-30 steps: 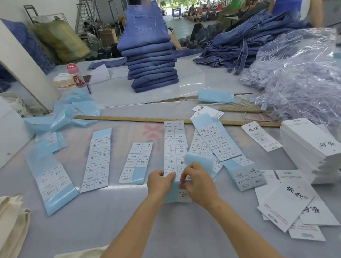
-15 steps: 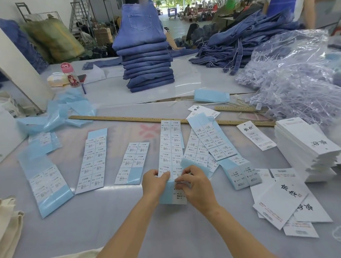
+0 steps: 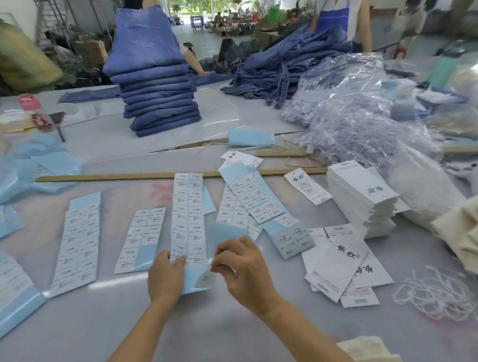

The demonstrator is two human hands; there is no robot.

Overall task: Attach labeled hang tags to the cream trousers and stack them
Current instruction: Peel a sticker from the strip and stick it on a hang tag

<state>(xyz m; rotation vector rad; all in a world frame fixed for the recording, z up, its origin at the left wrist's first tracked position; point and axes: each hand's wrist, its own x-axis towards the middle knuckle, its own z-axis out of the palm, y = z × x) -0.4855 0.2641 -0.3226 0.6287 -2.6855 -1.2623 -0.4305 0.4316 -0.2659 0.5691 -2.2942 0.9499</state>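
A long sticker sheet [image 3: 188, 212] on blue backing lies in front of me on the grey table. My left hand [image 3: 165, 275] presses its lower end flat. My right hand [image 3: 241, 267] pinches a white sticker [image 3: 207, 275] that curls up off the sheet's bottom corner. Loose white hang tags [image 3: 341, 264] with black characters lie to the right, and a tall stack of hang tags [image 3: 361, 193] stands beyond them. Cream trousers [image 3: 476, 233] are piled at the right edge, with more cream cloth [image 3: 366, 352] at the bottom edge.
More sticker sheets [image 3: 79, 241] lie to the left and right. A wooden ruler [image 3: 106, 176] crosses the table. White string loops [image 3: 435, 292] lie at the right, a bag of plastic fasteners [image 3: 348, 112] behind. Folded jeans [image 3: 157, 102] stack farther back; a person in a blue apron [image 3: 334, 12] stands there.
My head has turned right, bringing the cream trousers pile into view. My right hand has drawn the sticker's corner further up off the blue backing. My left hand stays on the sheet.
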